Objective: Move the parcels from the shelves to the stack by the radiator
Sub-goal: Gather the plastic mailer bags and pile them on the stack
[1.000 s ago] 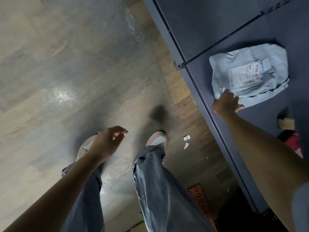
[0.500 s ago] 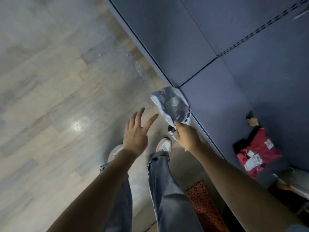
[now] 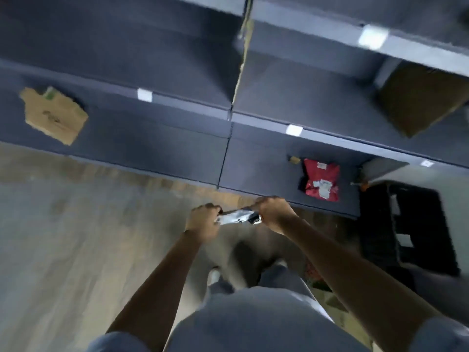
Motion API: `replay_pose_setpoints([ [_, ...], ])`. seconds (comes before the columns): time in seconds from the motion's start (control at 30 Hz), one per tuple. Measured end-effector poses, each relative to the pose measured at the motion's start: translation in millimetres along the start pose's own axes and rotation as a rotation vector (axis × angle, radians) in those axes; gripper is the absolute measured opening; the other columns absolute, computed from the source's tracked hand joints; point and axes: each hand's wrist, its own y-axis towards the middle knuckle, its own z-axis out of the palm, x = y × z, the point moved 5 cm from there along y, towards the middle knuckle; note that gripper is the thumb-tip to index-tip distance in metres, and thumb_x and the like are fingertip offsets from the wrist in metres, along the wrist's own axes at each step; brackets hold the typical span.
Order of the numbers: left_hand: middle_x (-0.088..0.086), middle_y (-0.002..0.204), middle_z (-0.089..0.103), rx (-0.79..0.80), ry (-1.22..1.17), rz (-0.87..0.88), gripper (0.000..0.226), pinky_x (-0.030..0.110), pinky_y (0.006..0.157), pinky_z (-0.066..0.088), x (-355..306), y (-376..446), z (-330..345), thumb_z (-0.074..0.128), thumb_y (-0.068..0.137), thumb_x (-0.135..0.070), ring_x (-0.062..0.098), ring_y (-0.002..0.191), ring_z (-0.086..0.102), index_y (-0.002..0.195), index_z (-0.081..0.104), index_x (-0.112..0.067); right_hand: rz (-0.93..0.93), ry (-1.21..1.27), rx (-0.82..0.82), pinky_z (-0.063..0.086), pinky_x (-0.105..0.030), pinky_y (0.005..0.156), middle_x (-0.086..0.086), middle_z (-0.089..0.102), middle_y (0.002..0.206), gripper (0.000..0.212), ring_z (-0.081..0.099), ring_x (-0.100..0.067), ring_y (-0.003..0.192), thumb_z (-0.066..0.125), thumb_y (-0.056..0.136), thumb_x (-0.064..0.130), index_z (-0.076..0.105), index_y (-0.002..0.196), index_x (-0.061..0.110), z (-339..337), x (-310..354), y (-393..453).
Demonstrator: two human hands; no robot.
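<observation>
Parcel [image 3: 238, 217] clamped at its ends between left hand [image 3: 203, 221] and right hand [image 3: 275, 214], before shelves [image 3: 264, 171].

Parcel storeroom: dark labelled shelving [image 3: 177, 102], scattered parcels [image 3: 321, 180], wood-look floor [image 3: 76, 224].

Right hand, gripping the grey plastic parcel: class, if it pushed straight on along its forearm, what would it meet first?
Probably the front edge of the dark blue bottom shelf, just beyond the right hand, left of the red plastic parcel. Depth is unclear.
</observation>
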Motion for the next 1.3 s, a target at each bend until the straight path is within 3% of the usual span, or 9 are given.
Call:
replay_pose_setpoints([
  [0.1, 0.008, 0.124, 0.061, 0.087, 0.176, 0.153, 0.034, 0.035, 0.092, 0.045, -70.4, -2.0, -14.3, 0.046, 0.093, -0.026, 0.03, 0.114, 0.058, 0.123, 0.057, -0.014, 0.18, -0.019, -0.063, 0.044, -0.032, 0.094, -0.008, 0.058, 0.128, 0.035, 0.056, -0.027, 0.116, 0.044, 0.095, 0.016, 0.055, 0.128, 0.016, -27.5, -41.3, -66.1],
  [0.27, 0.009, 0.121, 0.061, -0.069, 0.289, 0.486, 0.03, 0.038, 0.088, 0.047, -214.7, -12.4, -43.9, 0.04, 0.094, -0.016, 0.032, 0.111, 0.059, 0.12, 0.056, -0.013, 0.468, 0.01, -0.255, 0.045, -0.033, 0.091, -0.011, 0.063, 0.119, 0.033, 0.059, -0.029, 0.111, 0.051, 0.089, 0.027, 0.06, 0.119, 0.016, -46.4, -120.9, -188.5],
  [0.4, 0.0, 0.131, 0.056, -0.214, 0.179, 0.709, 0.046, 0.037, 0.087, 0.048, -311.3, -30.8, -66.3, 0.043, 0.093, -0.013, 0.029, 0.111, 0.06, 0.137, 0.046, -0.027, 0.594, 0.059, -0.38, 0.041, -0.03, 0.092, -0.004, 0.06, 0.124, 0.062, 0.054, -0.024, 0.116, 0.057, 0.081, 0.06, 0.053, 0.13, 0.021, -41.7, -165.8, -290.3],
  [0.63, 0.0, 0.127, 0.053, -0.246, 0.203, 0.984, 0.05, 0.039, 0.084, 0.045, -475.1, -82.3, -37.7, 0.043, 0.092, -0.007, 0.03, 0.105, 0.059, 0.137, 0.047, -0.028, 0.84, 0.112, -0.429, 0.047, -0.037, 0.091, -0.004, 0.062, 0.125, 0.058, 0.055, -0.026, 0.117, 0.044, 0.082, 0.005, 0.048, 0.136, 0.028, 20.7, -242.0, -439.3],
  [0.77, -0.007, 0.136, 0.042, -0.252, 0.133, 1.091, 0.05, 0.037, 0.087, 0.045, -577.3, -142.7, 10.4, 0.047, 0.091, -0.009, 0.023, 0.11, 0.056, 0.135, 0.047, -0.032, 0.933, 0.0, -0.547, 0.046, -0.036, 0.095, -0.005, 0.06, 0.129, 0.059, 0.055, -0.028, 0.117, 0.043, 0.077, 0.001, 0.054, 0.132, 0.021, 48.4, -277.1, -567.3],
  [0.87, -0.006, 0.135, 0.046, -0.314, 0.077, 1.245, 0.051, 0.036, 0.079, 0.047, -653.5, -202.9, 42.9, 0.052, 0.088, -0.007, 0.023, 0.11, 0.058, 0.133, 0.051, -0.031, 1.02, -0.159, -0.762, 0.058, -0.038, 0.075, -0.01, 0.07, 0.108, 0.06, 0.068, -0.032, 0.094, 0.033, 0.064, 0.007, 0.069, 0.112, 0.015, 67.2, -285.1, -676.1],
  [1.0, 0.006, 0.106, 0.066, -0.36, 0.031, 1.476, 0.06, 0.038, 0.049, 0.054, -740.5, -283.8, 68.4, 0.073, 0.058, 0.011, 0.029, 0.082, 0.068, 0.11, 0.071, -0.021, 1.196, -0.283, -0.667, 0.057, -0.037, 0.075, -0.008, 0.071, 0.107, 0.054, 0.07, -0.028, 0.093, 0.041, 0.065, 0.015, 0.069, 0.111, 0.019, 90.8, -276.5, -796.7],
  [1.17, 0.003, 0.096, 0.066, -0.428, 0.054, 1.663, 0.07, 0.032, 0.042, 0.052, -806.6, -357.3, 104.1, 0.079, 0.051, 0.01, 0.023, 0.073, 0.067, 0.111, 0.07, -0.025, 1.37, -0.317, -0.618, 0.055, -0.039, 0.084, -0.008, 0.068, 0.114, 0.056, 0.067, -0.027, 0.099, 0.074, 0.059, 0.012, 0.068, 0.114, 0.021, 121.0, -267.9, -899.7],
  [1.3, 0.002, 0.095, 0.067, -0.442, 0.098, 1.831, 0.074, 0.03, 0.042, 0.051, -841.6, -400.9, 140.1, 0.079, 0.051, 0.009, 0.022, 0.071, 0.066, 0.113, 0.068, -0.03, 1.525, -0.395, -0.713, 0.053, -0.041, 0.085, -0.009, 0.069, 0.113, 0.046, 0.067, -0.027, 0.099, 0.047, 0.072, 0.018, 0.067, 0.113, 0.02, 159.2, -234.3, -953.9],
])
